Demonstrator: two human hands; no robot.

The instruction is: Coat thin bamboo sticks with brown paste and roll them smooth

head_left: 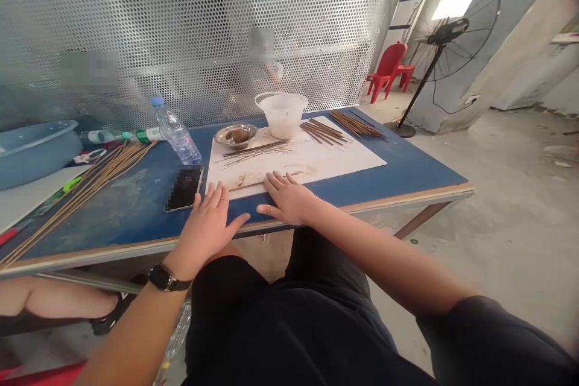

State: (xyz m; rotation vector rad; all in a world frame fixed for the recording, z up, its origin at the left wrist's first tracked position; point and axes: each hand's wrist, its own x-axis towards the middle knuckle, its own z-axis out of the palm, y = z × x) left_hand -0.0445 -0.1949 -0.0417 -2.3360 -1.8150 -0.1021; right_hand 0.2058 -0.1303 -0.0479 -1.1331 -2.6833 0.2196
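Note:
My left hand (205,229) lies flat and open on the blue table (122,217), its fingertips at the front left corner of a white board (316,160). My right hand (286,198) rests open across the board's front edge, with its fingers just beside a thin brown stick (253,184). More thin sticks (256,151) lie in a loose group on the board. Farther back sit tidier rows of sticks (323,132), a metal dish holding a brown lump (236,136), and a white plastic tub (281,117).
A long bundle of sticks (102,184) lies left of a phone (184,188) and a water bottle (175,131). A blue basin (31,154) stands at the far left. A perforated metal screen (194,30) rises behind the table. Another person's bare leg (49,298) shows lower left.

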